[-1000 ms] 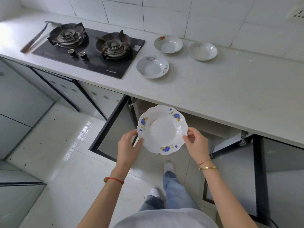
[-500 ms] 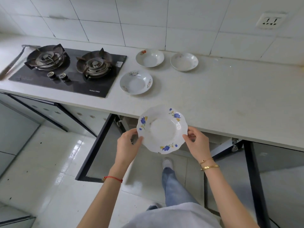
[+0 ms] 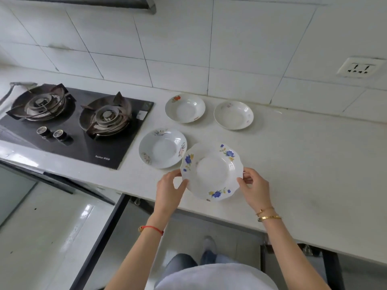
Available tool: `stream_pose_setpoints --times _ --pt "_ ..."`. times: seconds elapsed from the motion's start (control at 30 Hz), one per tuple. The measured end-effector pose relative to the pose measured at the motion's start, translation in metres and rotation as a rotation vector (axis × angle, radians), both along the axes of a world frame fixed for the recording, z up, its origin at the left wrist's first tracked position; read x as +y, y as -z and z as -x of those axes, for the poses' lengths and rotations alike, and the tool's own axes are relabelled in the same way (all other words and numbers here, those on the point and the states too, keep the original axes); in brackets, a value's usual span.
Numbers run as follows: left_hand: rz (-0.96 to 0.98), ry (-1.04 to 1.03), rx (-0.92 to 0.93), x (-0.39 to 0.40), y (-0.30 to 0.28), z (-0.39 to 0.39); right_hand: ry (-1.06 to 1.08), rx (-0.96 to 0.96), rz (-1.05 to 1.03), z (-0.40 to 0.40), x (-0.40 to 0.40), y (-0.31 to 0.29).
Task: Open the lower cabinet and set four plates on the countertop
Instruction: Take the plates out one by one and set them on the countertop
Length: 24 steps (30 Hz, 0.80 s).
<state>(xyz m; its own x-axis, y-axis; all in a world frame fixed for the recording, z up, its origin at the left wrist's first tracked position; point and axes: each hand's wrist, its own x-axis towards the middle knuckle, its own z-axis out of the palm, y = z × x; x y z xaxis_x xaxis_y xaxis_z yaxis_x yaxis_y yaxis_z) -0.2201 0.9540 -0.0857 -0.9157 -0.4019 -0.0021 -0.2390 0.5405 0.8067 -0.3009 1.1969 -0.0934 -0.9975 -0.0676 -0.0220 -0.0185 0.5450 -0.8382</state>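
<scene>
Over the front part of the white countertop, both hands grip a scalloped white plate with blue flowers by its opposite edges. The left hand is closed on the plate's left rim, thumb on top and fingers tucked beneath; the right hand is closed on the right rim in the same way. Whether the plate rests on the counter or is held just above it cannot be told, and its far-left edge overlaps the near-right edge of the nearest plate in this view

Three other plates lie on the countertop. The near plate with faint floral marks lies just to the right of the black gas hob. Behind it, near the tiled wall, lies a plate with a red-orange mark, and to its right a plain pale plate, the two side by side and apart

Below the counter edge the lower cabinet stands open, its dark-framed door swung out to the left. A red cord circles the left wrist and gold bangles the right. A wall socket is at the upper right
</scene>
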Motion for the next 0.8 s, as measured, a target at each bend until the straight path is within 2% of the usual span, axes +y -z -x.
stream_pose_setpoints --times 0.17,0.37,0.63,0.8 --pt "-0.011 -0.003 -0.010 -0.001 0.011 0.047 0.029 -0.051 -0.017 0.051 -0.008 0.012" --pt "-0.010 0.027 -0.144 -0.005 0.033 0.090 0.068 -0.124 -0.063 0.089 -0.012 0.031" --pt "-0.041 0.089 -0.275 -0.009 0.051 0.128 0.120 -0.198 -0.119 0.114 -0.016 0.043" --pt "-0.013 0.120 -0.283 -0.007 0.059 0.136 0.141 -0.226 -0.137 0.119 -0.015 0.049"
